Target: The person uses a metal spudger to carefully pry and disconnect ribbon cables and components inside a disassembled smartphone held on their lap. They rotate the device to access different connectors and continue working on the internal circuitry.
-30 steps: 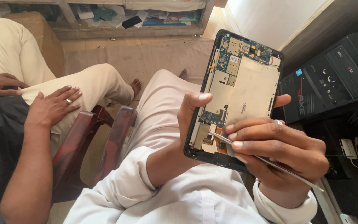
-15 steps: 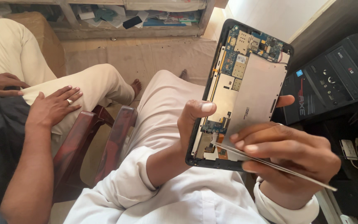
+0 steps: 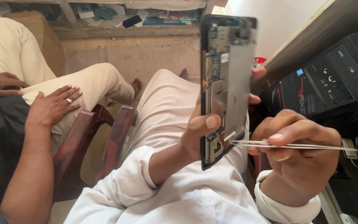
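My left hand [image 3: 201,135] grips an opened tablet [image 3: 224,79] by its lower edge, thumb pressed on the exposed circuit board. The tablet stands nearly upright and turned edge-on, showing blue boards and a silver metal plate. My right hand [image 3: 299,153] holds thin metal tweezers [image 3: 286,145] horizontally. Their tips touch a small flat ribbon connector near the tablet's lower part, just beside my left thumb. Both hands hover above my lap, which is covered in white cloth.
Another person sits at my left, a ringed hand [image 3: 52,105] resting on a cream-trousered knee. Dark red wooden chair arms [image 3: 104,137] lie between us. A black computer case [image 3: 324,79] stands at right. A cluttered shelf [image 3: 137,18] runs along the back.
The tablet has rotated from facing me to almost edge-on and risen slightly. The tweezers have swung from slanted to level, with the tips at the lower connector.
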A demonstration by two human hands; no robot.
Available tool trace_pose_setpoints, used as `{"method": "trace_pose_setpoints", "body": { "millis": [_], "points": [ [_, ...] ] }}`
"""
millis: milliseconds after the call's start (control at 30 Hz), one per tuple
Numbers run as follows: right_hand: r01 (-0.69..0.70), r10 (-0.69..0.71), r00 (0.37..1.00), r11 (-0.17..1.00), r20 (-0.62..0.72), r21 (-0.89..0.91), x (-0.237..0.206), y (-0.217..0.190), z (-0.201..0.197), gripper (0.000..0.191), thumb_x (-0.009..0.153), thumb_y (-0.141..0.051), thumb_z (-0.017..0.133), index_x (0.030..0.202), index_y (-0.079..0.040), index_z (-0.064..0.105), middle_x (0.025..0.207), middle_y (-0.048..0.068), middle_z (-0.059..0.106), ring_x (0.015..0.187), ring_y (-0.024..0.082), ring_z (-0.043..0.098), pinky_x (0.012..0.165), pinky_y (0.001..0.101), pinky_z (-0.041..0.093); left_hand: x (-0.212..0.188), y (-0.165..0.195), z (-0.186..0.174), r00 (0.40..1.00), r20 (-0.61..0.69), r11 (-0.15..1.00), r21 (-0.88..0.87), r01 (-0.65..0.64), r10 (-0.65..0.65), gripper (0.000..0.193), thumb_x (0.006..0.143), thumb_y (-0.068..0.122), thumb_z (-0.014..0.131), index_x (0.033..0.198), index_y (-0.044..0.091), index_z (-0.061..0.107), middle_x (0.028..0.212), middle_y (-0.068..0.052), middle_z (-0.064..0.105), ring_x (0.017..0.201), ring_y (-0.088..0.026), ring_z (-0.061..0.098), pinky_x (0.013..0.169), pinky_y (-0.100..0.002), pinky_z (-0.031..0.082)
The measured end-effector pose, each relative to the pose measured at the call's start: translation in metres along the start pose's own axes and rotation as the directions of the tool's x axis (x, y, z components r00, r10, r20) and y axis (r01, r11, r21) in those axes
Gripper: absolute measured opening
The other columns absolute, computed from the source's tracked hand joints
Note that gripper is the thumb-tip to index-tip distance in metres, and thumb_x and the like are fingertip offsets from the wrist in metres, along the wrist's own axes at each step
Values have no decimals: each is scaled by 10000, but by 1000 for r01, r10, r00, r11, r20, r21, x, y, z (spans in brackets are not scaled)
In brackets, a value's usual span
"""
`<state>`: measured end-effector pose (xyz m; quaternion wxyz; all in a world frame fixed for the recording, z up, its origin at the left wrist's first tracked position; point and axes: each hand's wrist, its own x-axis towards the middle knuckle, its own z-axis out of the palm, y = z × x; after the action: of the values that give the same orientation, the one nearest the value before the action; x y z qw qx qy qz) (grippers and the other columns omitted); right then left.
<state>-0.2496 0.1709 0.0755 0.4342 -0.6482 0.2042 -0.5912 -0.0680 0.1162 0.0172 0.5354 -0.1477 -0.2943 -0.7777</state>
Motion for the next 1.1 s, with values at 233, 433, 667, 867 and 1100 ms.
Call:
{"method": "trace_pose_setpoints", "body": {
  "millis": [233, 433, 667, 867, 1100],
  "points": [
    [134, -137, 987, 990, -87, -35, -1, 4, 13, 318, 1035, -205, 736, 1052, 107, 674, 881, 238, 699, 749, 279, 734, 707, 423, 652, -19, -7, -29, 955, 123, 896, 331, -295, 269, 832, 917, 294, 753, 1543, 5, 287, 1483, -104, 501, 1053, -114, 599, 837, -257, 504],
    [68, -72, 992, 997, -99, -42, -3, 10, 19, 383, 1057, -237, 746, 1039, 133, 649, 871, 248, 678, 773, 304, 728, 713, 424, 637, -13, -15, -40, 895, 215, 803, 395, -445, 391, 904, 924, 201, 742, 1589, 62, 146, 1404, -83, 520, 1114, -132, 589, 937, -292, 494],
    [-26, 32, 995, 998, -91, 64, 2, 13, 15, 487, 1050, -210, 764, 1293, 173, 586, 802, 202, 667, 676, 284, 710, 620, 369, 611, 2, 4, -6, 904, 173, 755, 501, -423, 392, 1090, 835, 412, 792, 1584, 32, 97, 1506, -176, 394, 1294, -226, 447, 1086, -335, 369],
    [-13, 18, 990, 999, -139, 42, 3, 14, 22, 452, 1019, -158, 759, 1289, 165, 595, 766, 195, 678, 578, 200, 685, 463, 227, 536, 21, 11, 13, 857, 191, 579, 665, -472, 479, 1108, 806, 710, 687, 1530, 49, 171, 1662, -269, 169, 1537, -345, 359, 1070, -373, 432],
    [-56, 51, 980, 998, -193, -20, 1, 16, 24, 179, 1090, 7, 665, 1126, 174, 611, 816, 210, 657, 670, 222, 696, 568, 337, 588, 13, 7, 1, 870, 233, 582, 665, -469, 434, 1065, 836, 634, 706, 1606, 104, 196, 1638, -207, 268, 1450, -250, 365, 1065, -324, 435]
  ]
}}
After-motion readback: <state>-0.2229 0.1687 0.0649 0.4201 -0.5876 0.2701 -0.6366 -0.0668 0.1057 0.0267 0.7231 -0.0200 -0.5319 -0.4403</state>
